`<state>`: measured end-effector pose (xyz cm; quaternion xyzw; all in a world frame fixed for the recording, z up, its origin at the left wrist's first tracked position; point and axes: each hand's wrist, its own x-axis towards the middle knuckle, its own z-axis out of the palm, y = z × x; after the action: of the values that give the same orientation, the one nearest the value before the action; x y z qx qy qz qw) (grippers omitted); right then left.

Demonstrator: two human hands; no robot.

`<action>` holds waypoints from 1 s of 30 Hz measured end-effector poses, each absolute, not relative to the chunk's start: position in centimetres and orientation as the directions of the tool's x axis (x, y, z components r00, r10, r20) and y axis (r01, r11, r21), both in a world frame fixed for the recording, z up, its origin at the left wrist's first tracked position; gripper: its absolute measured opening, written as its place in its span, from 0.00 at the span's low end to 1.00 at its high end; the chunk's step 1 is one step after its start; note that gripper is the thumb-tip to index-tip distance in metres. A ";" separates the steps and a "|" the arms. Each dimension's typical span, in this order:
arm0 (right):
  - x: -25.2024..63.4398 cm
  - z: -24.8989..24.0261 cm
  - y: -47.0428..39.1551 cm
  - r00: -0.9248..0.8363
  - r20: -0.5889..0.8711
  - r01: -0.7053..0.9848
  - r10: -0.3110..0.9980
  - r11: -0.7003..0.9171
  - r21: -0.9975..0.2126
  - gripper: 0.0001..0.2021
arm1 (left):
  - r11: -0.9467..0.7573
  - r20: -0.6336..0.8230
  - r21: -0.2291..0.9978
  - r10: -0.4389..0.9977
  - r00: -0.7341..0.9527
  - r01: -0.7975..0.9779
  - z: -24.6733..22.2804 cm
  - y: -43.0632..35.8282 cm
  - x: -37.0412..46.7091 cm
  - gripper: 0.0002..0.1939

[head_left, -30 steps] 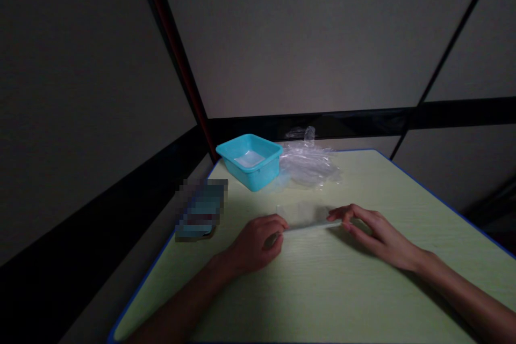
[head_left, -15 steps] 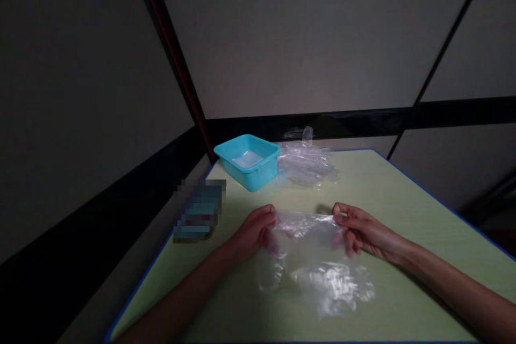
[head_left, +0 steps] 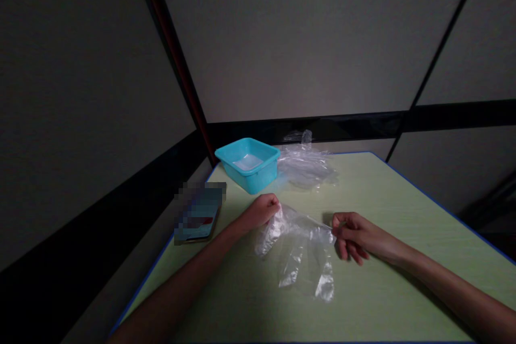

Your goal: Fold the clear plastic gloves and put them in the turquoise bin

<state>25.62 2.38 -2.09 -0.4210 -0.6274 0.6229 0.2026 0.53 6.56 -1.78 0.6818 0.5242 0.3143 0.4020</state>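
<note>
A clear disposable plastic glove [head_left: 300, 228] is stretched between my two hands above the table. My left hand [head_left: 261, 212] is closed in a fist on one upper corner of it. At the opposite corner, my right hand [head_left: 355, 234] pinches the edge between thumb and forefinger, its other fingers curled loosely below. The glove's thumb part hangs under my left hand, and its finger parts dangle toward the tabletop. Beyond my hands lies a loose pile of similar clear plastic gloves [head_left: 307, 166].
A light-blue plastic basket [head_left: 258, 177] stands beside the pile, with something whitish at its bottom. A phone-like device [head_left: 201, 217], partly pixelated, lies at the left edge. The pale green table [head_left: 395, 215] has a blue rim, with walls behind and left.
My left hand has moved up and slightly away, and my right hand has dropped a little. The glove's top edge now slants down to the right, and its finger parts hang separated.
</note>
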 end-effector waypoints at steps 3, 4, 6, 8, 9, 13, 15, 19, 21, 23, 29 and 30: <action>25.9 -2.0 2.4 -0.582 -0.291 0.357 0.760 -0.083 -0.930 0.09 | -0.229 0.079 0.824 0.952 0.295 0.518 -1.8 8.1 1.8 0.05; 26.0 -1.8 2.3 -0.591 -0.301 0.388 0.749 -0.063 -0.919 0.09 | -0.260 0.106 0.805 0.948 0.301 0.533 -1.9 8.6 2.4 0.06; 26.3 -1.5 2.2 -0.604 -0.323 0.447 0.728 -0.025 -0.894 0.09 | -0.319 0.174 0.766 0.938 0.298 0.558 -2.1 9.4 3.8 0.06; 26.7 -1.2 2.0 -0.606 -0.354 0.506 0.712 0.002 -0.862 0.10 | -0.377 0.254 0.726 0.924 0.286 0.575 -2.1 9.7 5.0 0.05; 26.9 -1.1 2.0 -0.597 -0.354 0.533 0.720 0.026 -0.846 0.10 | -0.402 0.292 0.706 0.915 0.278 0.582 -2.0 9.7 5.3 0.04; 27.7 -0.3 2.4 -0.499 -0.047 0.645 0.865 0.335 -0.687 0.14 | -0.464 0.385 0.647 0.884 0.266 0.605 -1.3 8.4 4.7 0.06; 27.7 0.4 3.3 -0.540 0.136 0.651 0.830 0.515 -0.558 0.14 | -0.480 0.402 0.633 0.874 0.272 0.608 -1.0 7.3 3.3 0.06; 26.8 1.6 6.0 -0.813 0.119 0.452 0.570 0.747 -0.487 0.23 | -0.509 0.457 0.642 0.855 0.247 0.574 -1.4 5.3 0.1 0.06; 26.1 1.7 7.5 -0.875 0.037 0.410 0.483 0.779 -0.474 0.34 | -0.511 0.472 0.660 0.852 0.226 0.550 -1.7 4.6 -1.1 0.05; 25.5 1.5 8.7 -0.899 -0.047 0.407 0.436 0.789 -0.460 0.43 | -0.497 0.475 0.679 0.859 0.193 0.540 -2.0 4.3 -1.8 0.06; 24.9 1.0 9.7 -0.892 -0.150 0.444 0.427 0.761 -0.473 0.50 | -0.470 0.466 0.709 0.872 0.151 0.525 -2.1 4.2 -2.1 0.06; 25.0 0.9 9.5 -0.884 -0.156 0.457 0.441 0.747 -0.483 0.50 | -0.468 0.460 0.713 0.874 0.155 0.522 -2.1 4.2 -2.0 0.06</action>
<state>24.97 9.48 0.92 -0.2404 -0.9344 0.2626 -0.0159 -2.04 4.18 -2.13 0.7335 0.4761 0.4425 0.1990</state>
